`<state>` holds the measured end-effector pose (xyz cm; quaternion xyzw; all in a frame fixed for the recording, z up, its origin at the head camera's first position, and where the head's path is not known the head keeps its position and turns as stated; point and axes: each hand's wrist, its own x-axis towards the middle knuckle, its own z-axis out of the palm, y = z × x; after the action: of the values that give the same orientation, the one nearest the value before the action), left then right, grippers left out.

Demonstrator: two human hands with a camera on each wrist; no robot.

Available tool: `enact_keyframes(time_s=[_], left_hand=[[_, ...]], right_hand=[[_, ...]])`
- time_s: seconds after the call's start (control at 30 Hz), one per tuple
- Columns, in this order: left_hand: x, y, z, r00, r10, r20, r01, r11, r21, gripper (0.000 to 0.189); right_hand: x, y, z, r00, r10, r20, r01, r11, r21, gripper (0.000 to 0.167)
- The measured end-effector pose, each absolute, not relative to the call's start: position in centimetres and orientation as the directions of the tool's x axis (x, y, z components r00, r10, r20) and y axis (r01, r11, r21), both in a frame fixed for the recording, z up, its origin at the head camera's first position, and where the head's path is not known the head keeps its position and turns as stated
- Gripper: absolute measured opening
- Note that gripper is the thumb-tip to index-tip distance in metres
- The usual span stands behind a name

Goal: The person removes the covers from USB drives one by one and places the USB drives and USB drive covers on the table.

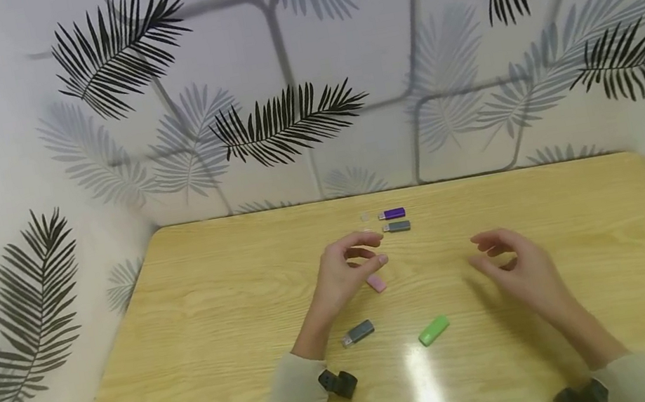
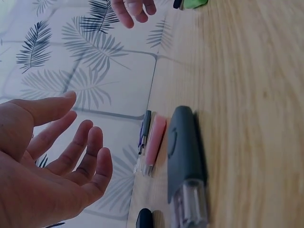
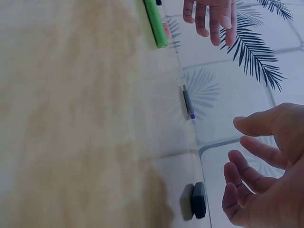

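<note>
My left hand [image 1: 346, 268] hovers above the table with thumb and fingers apart and loosely curved, nothing between them. Just under it lies a pink USB stick [image 1: 377, 282], partly hidden by the hand in the head view. A grey USB stick [image 1: 358, 333] with a clear cap end [image 2: 190, 202] lies nearer the left wrist. To the right, my right hand [image 1: 516, 268] is also held over the table, fingers loosely bent and holding nothing. Between the two forearms a green USB stick [image 1: 434, 330] lies at a slant.
Toward the back, a purple USB stick [image 1: 392, 214] and another grey USB stick [image 1: 397, 226] lie side by side, with a small clear cap [image 1: 365, 217] to their left. A leaf-patterned wall [image 1: 364, 144] borders the wooden table [image 1: 220, 317]. A small dark block [image 3: 198, 200] shows in the right wrist view.
</note>
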<state>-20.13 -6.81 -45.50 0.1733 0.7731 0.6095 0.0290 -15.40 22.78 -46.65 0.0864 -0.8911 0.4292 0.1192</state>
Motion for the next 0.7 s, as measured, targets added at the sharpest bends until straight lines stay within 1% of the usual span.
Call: enact_keyframes(time_s=[0.27,0.43,0.7], left_hand=[[-19.3,-5.5,-45.3,-0.927,0.324,0.188,0.26,0.194,0.946,0.027],[-18.8,-4.9,-45.2,-0.925,0.338,0.172,0.248,0.195,0.949,0.028],[-18.3,-4.1,-45.7,-0.923,0.344,0.175,0.273,0.264,0.925,0.029]], right_hand=[[-13.9,25.3,-47.7,-0.943,-0.044,0.33,-0.267,0.691,-0.672,0.031],[-13.5,26.2,-47.7,-0.952,-0.028,0.304,-0.231,0.716,-0.658,0.033],[-12.9,26.9,-47.7,-0.969,-0.049,0.241,-0.194,0.757,-0.625,0.042]])
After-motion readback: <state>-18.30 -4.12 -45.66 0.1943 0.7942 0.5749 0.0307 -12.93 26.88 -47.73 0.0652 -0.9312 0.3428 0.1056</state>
